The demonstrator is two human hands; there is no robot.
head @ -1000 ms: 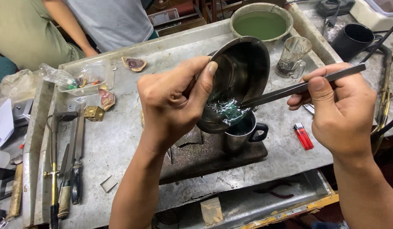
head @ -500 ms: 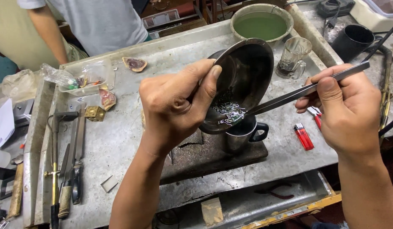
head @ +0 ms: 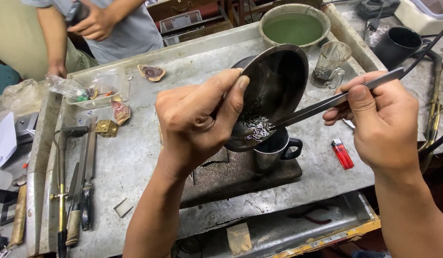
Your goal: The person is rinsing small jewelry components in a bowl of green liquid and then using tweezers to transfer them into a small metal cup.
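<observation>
My left hand (head: 197,119) grips the rim of a dark metal bowl (head: 279,86) and tilts it steeply over a small metal cup (head: 271,153) with a black handle. Small silvery metal pieces (head: 257,126) lie at the bowl's lower lip, just above the cup. My right hand (head: 381,119) holds long metal tweezers (head: 326,102), whose tips reach into the bowl at the silvery pieces. The cup stands on a dark scorched block (head: 231,174) on the grey metal bench (head: 135,157).
A red lighter (head: 342,154) lies right of the cup. Behind stand a glass mug (head: 330,64), a bowl of green liquid (head: 293,26) and a black cup (head: 396,45). Files and hand tools (head: 75,191) lie at the left. Another person (head: 87,24) stands behind the bench.
The tweezers' tips have drawn the silvery pieces down toward the bowl's lower lip. The bowl stays tilted over the cup. The person behind the bench has shifted.
</observation>
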